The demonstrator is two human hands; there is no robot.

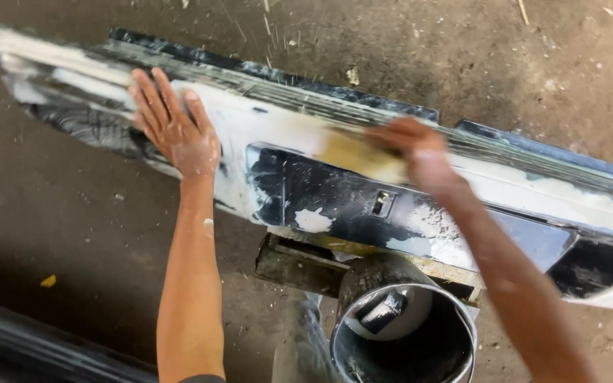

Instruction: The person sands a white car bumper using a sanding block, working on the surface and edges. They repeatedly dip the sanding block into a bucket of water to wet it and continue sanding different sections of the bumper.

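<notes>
As left hand (175, 128) presses flat, bumper (335, 191) runs upper-left to lower-right.

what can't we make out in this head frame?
- Right hand: motion-blurred; whether its fingers grip something against the bumper panel is unclear.
- Panel's right end: cut off by the frame edge.
- Dark object inside the metal bucket: shadowed, unidentifiable.
- Support under the panel: mostly hidden by panel and bucket.
- Left hand: flat, clearly seen.

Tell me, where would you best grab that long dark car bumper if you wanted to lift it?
Probably near both ends of the car bumper, gripping its long top edge from above. It lies lengthwise across a support with its ends overhanging, so one grip at the middle could let it tip.
</notes>
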